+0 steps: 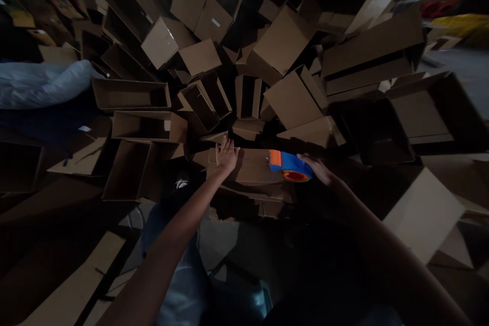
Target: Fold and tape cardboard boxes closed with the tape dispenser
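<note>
A closed cardboard box (252, 165) lies in front of me, its long side running left to right. My left hand (226, 155) rests flat on the left part of its top, fingers stretched out. In my right hand (317, 167) is a blue and orange tape dispenser (292, 162), gripped by its handle. Its orange head meets the right end of the box top. The roll hangs on the near side of the dispenser. Whether a strip of tape lies on the box is too dark to make out.
Open cardboard boxes (132, 94) are heaped beyond and on both sides. At left a pale blue padded sleeve (46, 84) reaches in from another person. Below me are a teal stool (263, 298) and the grey floor (219, 242). A yellow item (464, 25) shows far right.
</note>
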Available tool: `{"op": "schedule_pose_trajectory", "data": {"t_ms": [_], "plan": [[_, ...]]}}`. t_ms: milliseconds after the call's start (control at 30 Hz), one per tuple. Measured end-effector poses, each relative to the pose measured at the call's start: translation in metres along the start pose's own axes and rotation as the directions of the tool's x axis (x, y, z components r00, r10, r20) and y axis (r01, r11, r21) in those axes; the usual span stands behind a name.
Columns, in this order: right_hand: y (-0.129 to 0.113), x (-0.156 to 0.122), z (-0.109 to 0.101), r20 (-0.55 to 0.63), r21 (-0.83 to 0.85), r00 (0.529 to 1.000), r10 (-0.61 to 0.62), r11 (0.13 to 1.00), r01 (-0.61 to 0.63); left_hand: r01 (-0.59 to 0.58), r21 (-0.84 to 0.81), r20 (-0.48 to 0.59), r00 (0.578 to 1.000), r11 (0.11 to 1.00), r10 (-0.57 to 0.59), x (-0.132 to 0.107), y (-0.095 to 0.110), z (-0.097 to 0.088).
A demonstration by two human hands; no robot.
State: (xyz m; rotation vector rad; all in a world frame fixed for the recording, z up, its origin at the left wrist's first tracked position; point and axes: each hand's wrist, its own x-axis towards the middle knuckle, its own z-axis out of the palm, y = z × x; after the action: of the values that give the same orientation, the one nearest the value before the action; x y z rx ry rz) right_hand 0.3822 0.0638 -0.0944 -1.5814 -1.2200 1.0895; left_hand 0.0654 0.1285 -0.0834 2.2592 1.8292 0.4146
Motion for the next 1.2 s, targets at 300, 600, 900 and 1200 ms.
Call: {"op": "schedule_pose_trajectory", "data": {"t_ms": [300,600,900,1200], "plan": [[0.02,0.008,0.002,-0.039,0.026,0.999,0.036,0.999,-0.035,0.037,-0.061,0.028,0.999,0.997,-0.035,-0.003,0.007,0.0],[0.025,0.011,0.007,-0.083,0.006,0.996,0.023,1.0,-0.022,-0.02,0.013,-0.011,1.0,1.0,0.02,-0.002,0.015,0.012],[0.027,0.008,0.007,-0.085,-0.052,0.996,0.03,0.998,-0.034,-0.022,-0.059,-0.018,1.0,0.998,0.021,-0.003,0.017,0.015],[0.018,0.006,0.01,-0.144,-0.157,0.985,0.097,0.98,-0.12,-0.029,0.009,-0.014,0.999,1.0,0.029,0.0,0.031,0.023]]}}
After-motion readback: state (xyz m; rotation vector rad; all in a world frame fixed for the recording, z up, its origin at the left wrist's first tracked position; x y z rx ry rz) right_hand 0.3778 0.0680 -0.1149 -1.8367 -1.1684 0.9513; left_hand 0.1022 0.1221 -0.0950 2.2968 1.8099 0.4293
